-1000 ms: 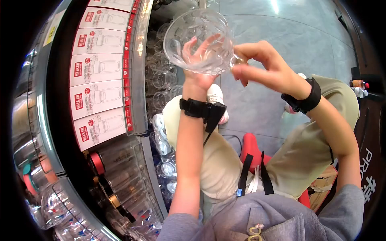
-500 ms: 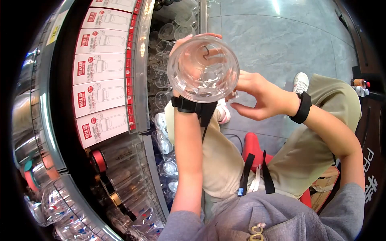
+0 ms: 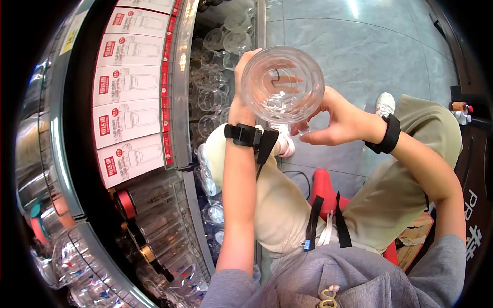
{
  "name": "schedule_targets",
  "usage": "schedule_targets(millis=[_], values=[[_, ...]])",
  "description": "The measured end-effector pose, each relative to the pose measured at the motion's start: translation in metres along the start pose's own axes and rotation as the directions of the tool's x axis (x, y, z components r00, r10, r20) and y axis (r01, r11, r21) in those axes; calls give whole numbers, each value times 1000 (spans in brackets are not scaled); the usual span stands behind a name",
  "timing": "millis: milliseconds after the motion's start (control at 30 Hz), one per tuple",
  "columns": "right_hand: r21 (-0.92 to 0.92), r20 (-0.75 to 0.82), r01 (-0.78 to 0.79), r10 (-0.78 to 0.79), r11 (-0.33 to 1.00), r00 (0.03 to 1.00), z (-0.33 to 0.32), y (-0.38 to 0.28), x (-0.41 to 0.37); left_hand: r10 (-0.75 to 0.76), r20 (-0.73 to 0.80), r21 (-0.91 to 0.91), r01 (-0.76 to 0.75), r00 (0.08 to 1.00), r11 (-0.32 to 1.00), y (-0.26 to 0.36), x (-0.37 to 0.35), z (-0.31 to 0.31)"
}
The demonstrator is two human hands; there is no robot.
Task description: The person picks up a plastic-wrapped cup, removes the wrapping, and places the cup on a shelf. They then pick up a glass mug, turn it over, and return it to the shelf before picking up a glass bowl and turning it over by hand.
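Observation:
A clear, round glass vessel [image 3: 282, 84] is held up between both hands, its wide opening toward me. My left hand [image 3: 245, 82] is wrapped around its left side and underside, with fingers seen through the clear wall. At its lower right, my right hand [image 3: 336, 119] has thumb and fingers closed on a small clear part, which looks like the vessel's handle. A black strap with a small device circles the left wrist, and a black band is on the right wrist.
White boxes with red labels [image 3: 131, 123] line the shelf at left. Clear glasses [image 3: 210, 97] stand in rows beside it. Plastic bottles [image 3: 164, 205] fill a lower wire rack. My knees are spread over a red stool [image 3: 322, 190]. Grey tiled floor [image 3: 354, 51] lies beyond.
The vessel has moved to the right together with my left hand. My right thumb and fingers have closed in at its lower right side.

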State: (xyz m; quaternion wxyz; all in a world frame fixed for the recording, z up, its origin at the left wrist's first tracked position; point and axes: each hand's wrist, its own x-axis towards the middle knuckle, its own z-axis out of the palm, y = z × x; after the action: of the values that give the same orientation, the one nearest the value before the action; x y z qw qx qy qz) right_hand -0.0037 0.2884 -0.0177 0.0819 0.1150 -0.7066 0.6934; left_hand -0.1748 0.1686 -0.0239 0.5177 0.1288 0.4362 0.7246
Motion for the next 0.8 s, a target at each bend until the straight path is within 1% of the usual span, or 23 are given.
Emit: schedule_targets(millis=[67,167,333,400,500,600,800], values=[[12,-3,-33,33,999,999,0,-7,1,-23,-33,2,23,999,1000,0,1,0],[116,-24,-73,77,991,997,-1,-6,2,-83,-83,8,84,993,996,-1,2,-1],[218,12,-158,160,963,987,-5,-4,4,-213,-162,23,219,964,975,-2,3,-3],[270,28,-192,192,943,981,-7,-6,5,-205,-182,40,216,962,976,-4,4,-2],[335,56,-240,235,911,970,-12,-3,5,-54,-187,103,75,981,992,-10,5,2],[373,59,-269,267,888,962,-15,-1,5,-30,-222,160,67,974,985,-8,5,10],[364,20,-289,302,885,953,-21,4,6,-110,-237,165,152,965,974,-1,-3,15]])
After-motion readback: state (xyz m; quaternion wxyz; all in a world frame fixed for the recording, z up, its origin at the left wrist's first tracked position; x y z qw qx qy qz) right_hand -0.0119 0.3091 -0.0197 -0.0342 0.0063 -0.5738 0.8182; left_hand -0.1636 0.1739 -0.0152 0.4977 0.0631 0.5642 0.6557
